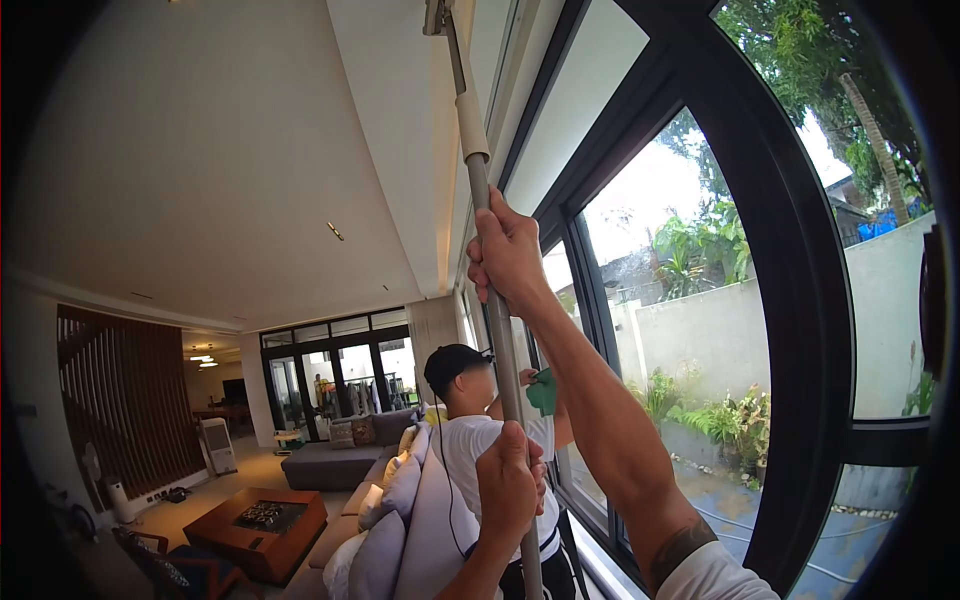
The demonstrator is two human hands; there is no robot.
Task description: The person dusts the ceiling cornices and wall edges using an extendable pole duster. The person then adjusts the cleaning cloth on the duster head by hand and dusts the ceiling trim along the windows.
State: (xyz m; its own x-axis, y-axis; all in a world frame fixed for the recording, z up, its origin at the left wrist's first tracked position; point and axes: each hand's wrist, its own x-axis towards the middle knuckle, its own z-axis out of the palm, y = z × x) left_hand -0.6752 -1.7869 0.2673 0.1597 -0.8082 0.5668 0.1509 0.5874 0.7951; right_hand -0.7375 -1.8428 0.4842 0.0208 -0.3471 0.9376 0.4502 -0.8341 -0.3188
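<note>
A long grey pole (506, 365) rises from the bottom of the view toward the ceiling, leaning slightly left. Its upper part has a pale sleeve (471, 125), and a small head (436, 17) shows at the top edge of the frame. Higher on the pole, just below the pale sleeve, my right hand (507, 250) is wrapped round it. My left hand (509, 482) grips the same pole lower down, with the thumb up. Tall black-framed windows (690, 330) stand close on the right of the pole.
Just beyond the pole is a person (470, 430) in a black cap and white shirt, holding a green cloth (542, 392) near the window. A sofa (400, 540) with cushions runs along the left. Farther left stands a low wooden table (255, 525).
</note>
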